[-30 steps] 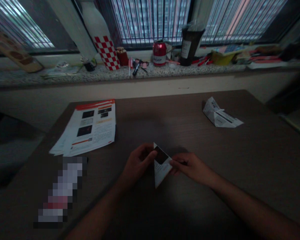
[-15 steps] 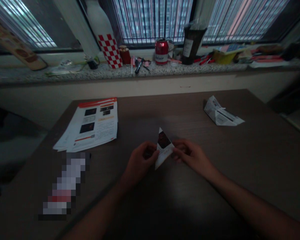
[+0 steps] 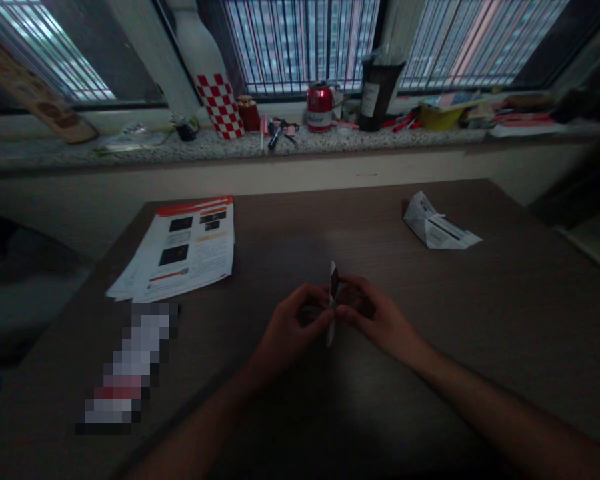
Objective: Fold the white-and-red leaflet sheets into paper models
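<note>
Folded paper (image 3: 333, 303) sits mid-table, near-centre, pinched between both hands and held on edge, so only a thin white sliver with a dark printed patch near its top shows. Its long axis runs near-to-far, with the pointed tip toward the window and the lower end close to the table (image 3: 300, 220); contact with the surface cannot be told in the dim light. The left hand (image 3: 293, 330) comes in from the left, its grip clamped on the paper's left face with thumb and fingertips together. The right hand (image 3: 377, 320) comes in from the right, its grip likewise closed on the right face, directly opposite. The two grips meet at about the middle of the paper's length, fingertips almost touching across the sheet. Neither hand is clearly nearer, and both are on it. The paper lies straight ahead of both wrists, between them, with the forearms angling in from the near edge. Stack of printed sheets (image 3: 180, 250) lies flat at far left, well apart from the hands. A second folded piece (image 3: 437, 227) rests at far right, also well apart. Beyond the table on the windowsill (image 3: 130, 150) stand a red can (image 3: 319, 107), a checkered bottle (image 3: 220, 100) and a dark cup (image 3: 375, 93), all out of reach of this hold.
</note>
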`<control>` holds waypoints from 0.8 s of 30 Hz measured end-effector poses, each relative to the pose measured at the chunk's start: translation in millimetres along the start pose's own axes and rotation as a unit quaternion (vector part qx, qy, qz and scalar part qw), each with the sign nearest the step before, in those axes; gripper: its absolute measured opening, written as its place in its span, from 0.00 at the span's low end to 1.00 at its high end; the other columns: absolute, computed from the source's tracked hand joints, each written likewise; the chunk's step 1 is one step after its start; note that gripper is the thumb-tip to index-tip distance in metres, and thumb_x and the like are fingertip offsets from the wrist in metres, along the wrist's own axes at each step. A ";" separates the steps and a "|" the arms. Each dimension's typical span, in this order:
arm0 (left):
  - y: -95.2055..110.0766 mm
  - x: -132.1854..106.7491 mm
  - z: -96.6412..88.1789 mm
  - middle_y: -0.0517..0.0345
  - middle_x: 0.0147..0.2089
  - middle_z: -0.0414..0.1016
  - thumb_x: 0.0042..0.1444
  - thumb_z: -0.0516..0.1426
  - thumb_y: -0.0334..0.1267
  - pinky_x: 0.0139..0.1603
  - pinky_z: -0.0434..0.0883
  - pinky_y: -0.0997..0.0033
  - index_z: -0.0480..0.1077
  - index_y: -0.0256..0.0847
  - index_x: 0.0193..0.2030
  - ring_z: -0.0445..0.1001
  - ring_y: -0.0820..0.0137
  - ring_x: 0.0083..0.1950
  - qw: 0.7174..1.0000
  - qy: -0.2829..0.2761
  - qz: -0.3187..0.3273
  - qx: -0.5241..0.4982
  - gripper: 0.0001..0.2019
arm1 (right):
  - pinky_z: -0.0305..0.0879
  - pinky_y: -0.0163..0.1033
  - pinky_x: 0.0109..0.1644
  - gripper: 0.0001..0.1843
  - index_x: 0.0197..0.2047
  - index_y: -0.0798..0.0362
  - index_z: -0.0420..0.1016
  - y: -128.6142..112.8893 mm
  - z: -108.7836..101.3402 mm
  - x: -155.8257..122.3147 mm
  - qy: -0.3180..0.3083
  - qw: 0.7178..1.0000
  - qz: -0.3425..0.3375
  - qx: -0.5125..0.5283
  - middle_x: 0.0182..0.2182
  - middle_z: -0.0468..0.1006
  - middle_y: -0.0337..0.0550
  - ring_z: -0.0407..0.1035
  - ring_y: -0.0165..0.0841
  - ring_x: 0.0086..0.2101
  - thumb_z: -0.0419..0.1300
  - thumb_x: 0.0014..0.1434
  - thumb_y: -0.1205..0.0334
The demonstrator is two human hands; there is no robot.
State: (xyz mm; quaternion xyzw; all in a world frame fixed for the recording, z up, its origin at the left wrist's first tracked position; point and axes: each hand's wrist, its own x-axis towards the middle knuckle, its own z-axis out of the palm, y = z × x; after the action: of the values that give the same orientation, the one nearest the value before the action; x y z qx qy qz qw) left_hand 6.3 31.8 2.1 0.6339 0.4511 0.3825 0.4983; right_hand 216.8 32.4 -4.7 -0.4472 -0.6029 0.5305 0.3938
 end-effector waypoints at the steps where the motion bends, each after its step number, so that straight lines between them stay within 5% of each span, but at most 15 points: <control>1: -0.5 -0.1 0.3 0.56 0.48 0.79 0.64 0.65 0.43 0.48 0.75 0.69 0.73 0.43 0.46 0.79 0.65 0.49 1.000 -0.005 0.001 -0.003 0.09 | 0.76 0.43 0.47 0.28 0.64 0.47 0.70 0.0 -0.1 0.2 -0.001 1.000 0.001 0.004 0.46 0.81 0.45 0.78 0.37 0.41 0.68 0.65 0.49; 7: -1.9 1.4 1.0 0.51 0.52 0.79 0.65 0.64 0.44 0.53 0.75 0.64 0.73 0.42 0.52 0.79 0.63 0.51 0.999 -0.013 -0.006 -0.044 0.13 | 0.76 0.43 0.48 0.32 0.67 0.47 0.69 -1.4 0.3 -0.5 -0.026 1.000 0.011 0.003 0.45 0.80 0.45 0.78 0.37 0.42 0.68 0.63 0.48; 12: 0.3 2.4 2.6 0.47 0.61 0.75 0.64 0.65 0.44 0.47 0.78 0.66 0.70 0.43 0.60 0.80 0.63 0.49 0.993 -0.020 -0.022 -0.115 0.20 | 0.77 0.45 0.50 0.32 0.67 0.46 0.69 -0.3 2.2 -1.5 -0.036 0.999 0.004 0.015 0.47 0.80 0.45 0.78 0.37 0.43 0.69 0.63 0.50; 24: -6.6 2.8 1.2 0.45 0.62 0.75 0.64 0.65 0.45 0.43 0.78 0.69 0.69 0.44 0.64 0.81 0.66 0.45 0.986 -0.052 -0.047 -0.154 0.24 | 0.76 0.45 0.49 0.30 0.66 0.47 0.70 0.3 2.5 -2.1 -0.048 0.999 0.006 0.010 0.45 0.81 0.45 0.78 0.38 0.43 0.69 0.64 0.50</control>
State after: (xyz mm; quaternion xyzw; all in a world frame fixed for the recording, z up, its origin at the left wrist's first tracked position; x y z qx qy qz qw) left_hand 7.0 34.8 -4.6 0.5467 0.3902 0.3900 0.6299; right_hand 215.1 29.7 -5.3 -0.4208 -0.6132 0.5596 0.3656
